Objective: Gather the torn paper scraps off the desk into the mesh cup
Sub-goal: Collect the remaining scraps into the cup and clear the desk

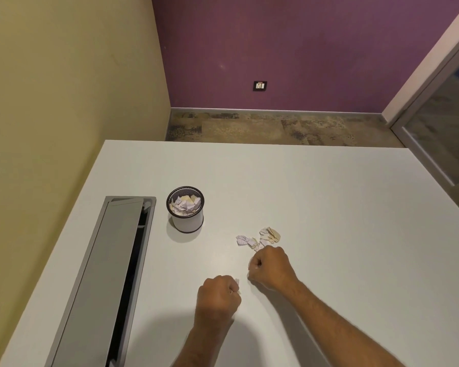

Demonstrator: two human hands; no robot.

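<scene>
Left hand (217, 298) fisted on crumpled white paper scraps (237, 283); right hand (269, 266) fisted, contents hidden. Loose crinkled white-and-cream scraps (259, 237) just beyond right knuckles. Round black wire-mesh cup (185, 209), scrap-filled, well beyond left fingers on smooth white desk (329, 207).

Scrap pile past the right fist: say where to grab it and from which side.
Take the scrap pile across its middle, pinching from above with fingers on its left and right ends. It lies low, crumpled and spread sideways on the desk, so nothing sticks up to grip. The right hand sits just short of it, but appears closed on paper already.
</scene>
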